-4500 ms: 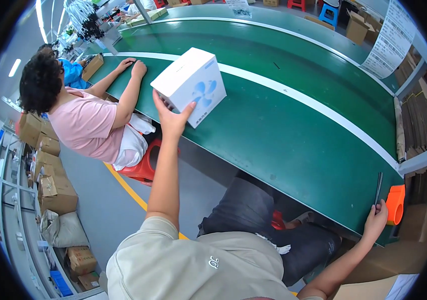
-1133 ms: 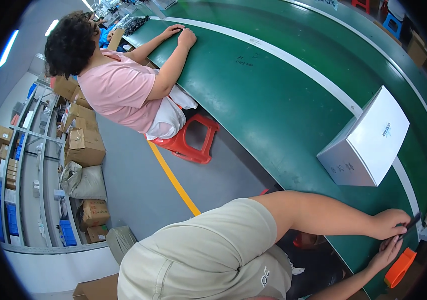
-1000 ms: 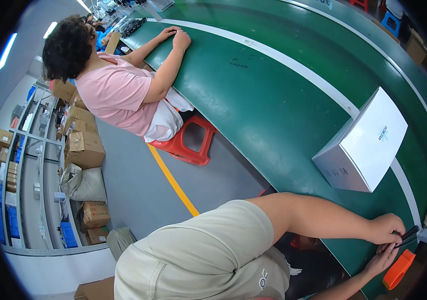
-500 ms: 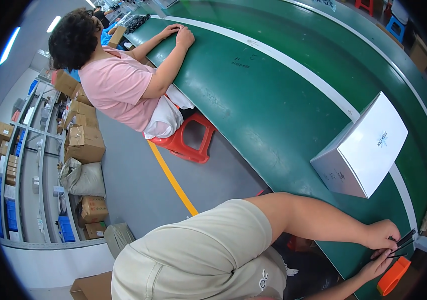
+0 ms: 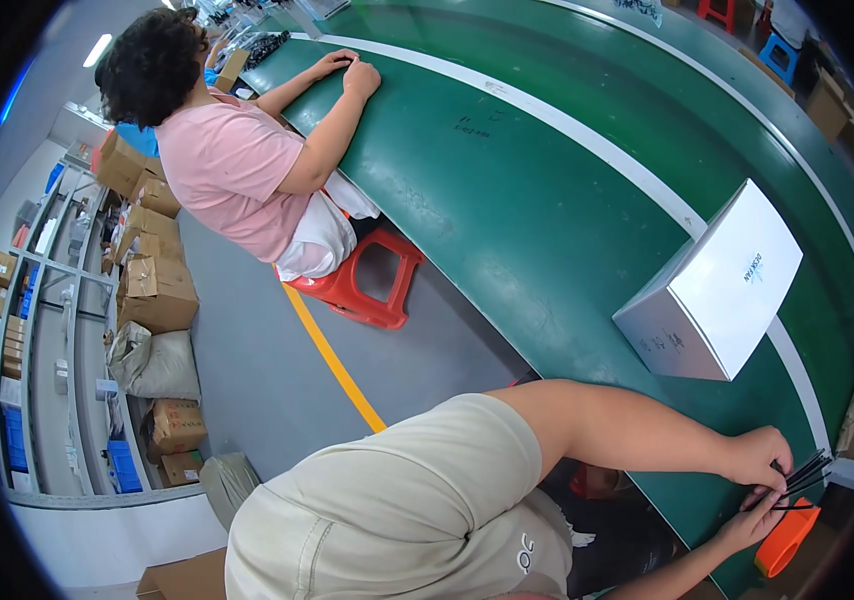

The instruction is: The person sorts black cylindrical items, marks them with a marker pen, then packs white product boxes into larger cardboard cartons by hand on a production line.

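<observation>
At the right end of the green bench, my two hands come together over a small bunch of thin black sticks [image 5: 805, 474]. My left hand [image 5: 759, 458] is closed, its fingertips pinching at the near ends of the sticks. Just below it, my right hand [image 5: 750, 522] grips the same bunch, thumb and fingers pressed together. The sticks fan out to the right; their exact kind cannot be made out. Beside my right hand stands a bright orange, elongated hollow object [image 5: 785, 540]. A white carton [image 5: 737, 285] with a fan-box print sits on the bench beyond my left forearm.
The green bench [image 5: 507, 230] runs away to the upper left beside a green belt with a white border strip. A person in a pink top [image 5: 232, 165] sits there on a red stool [image 5: 372, 290]. Shelves [image 5: 77, 300] and brown cartons [image 5: 159, 293] line the left side.
The whole view has shifted slightly to the left. My hands stay together on the black sticks, with the left fingers now lower and closer to the right ones.
</observation>
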